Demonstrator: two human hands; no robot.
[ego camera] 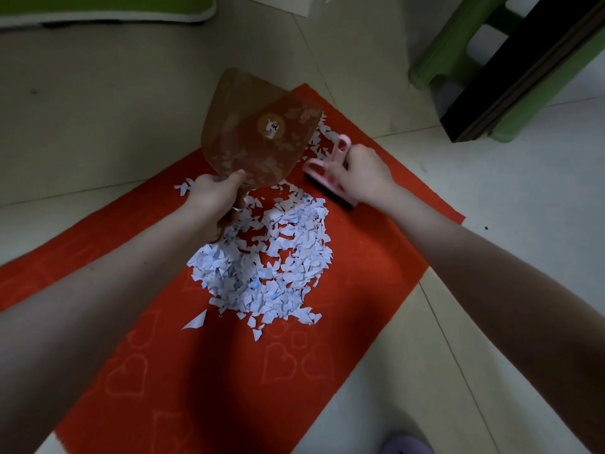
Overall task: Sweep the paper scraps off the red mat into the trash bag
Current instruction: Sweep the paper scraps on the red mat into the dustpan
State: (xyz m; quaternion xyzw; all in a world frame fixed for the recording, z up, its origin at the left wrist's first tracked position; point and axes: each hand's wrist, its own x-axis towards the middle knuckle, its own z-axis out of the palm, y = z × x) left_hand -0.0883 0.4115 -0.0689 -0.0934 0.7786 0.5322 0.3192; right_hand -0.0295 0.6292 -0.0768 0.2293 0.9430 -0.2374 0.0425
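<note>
Your scraps (271, 260) lie heaped in the middle of the mat (229, 371), just nearer you than both hands, with a few strays behind the dustpan (258, 132). Your left hand (212, 198) grips the see-through brown dustpan's handle, holding it tilted up. Your right hand (363, 175) is curled round the pink brush (342, 147), set on the mat at the pile's far edge. The dustpan's round orange sticker (271, 126) is too small to read.

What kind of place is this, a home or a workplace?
Probably a room in a home, seen at floor level: pale floor tiles, a red mat embossed with hearts, and a green plastic stool nearby.
</note>
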